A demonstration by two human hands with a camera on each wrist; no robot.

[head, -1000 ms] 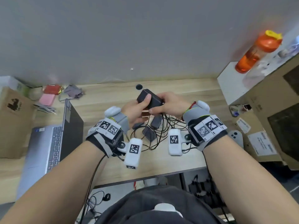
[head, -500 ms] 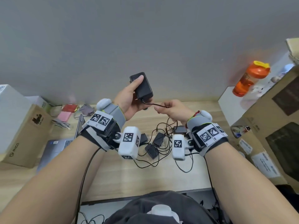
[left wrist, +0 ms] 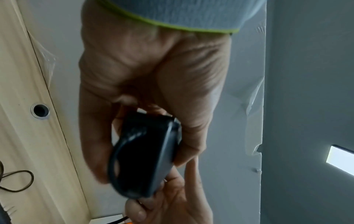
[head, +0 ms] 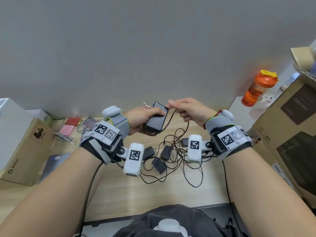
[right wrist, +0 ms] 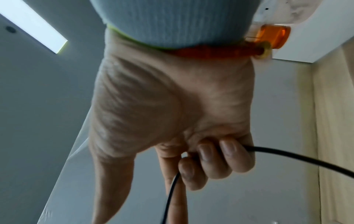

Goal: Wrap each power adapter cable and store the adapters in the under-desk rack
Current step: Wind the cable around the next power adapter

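Observation:
A black power adapter (head: 156,118) is held above the desk in my left hand (head: 142,117), whose fingers curl round it; its plug prongs stick out at the far end. Its thin black cable (head: 171,119) loops around the adapter's right side and runs into my right hand (head: 186,109), which pinches it just right of the adapter. In the left wrist view the adapter (left wrist: 145,159) sits in my left hand (left wrist: 145,94) with the cable lying over its face. In the right wrist view the cable (right wrist: 287,156) passes through the curled fingers (right wrist: 216,157) of my right hand. Several more adapters (head: 159,165) lie in tangled cables on the desk (head: 153,195).
A laptop (head: 54,161) and a cardboard box (head: 22,151) stand at the left. Large cardboard boxes (head: 290,134) and an orange bottle (head: 258,91) are at the right. Pink and red packets (head: 68,127) lie by the grey wall. A cable hole (left wrist: 39,110) pierces the desk.
The adapter came down from upright to a lower, flatter hold in my left hand. My right hand rose to the adapter's top right corner, drawing the cable around it.

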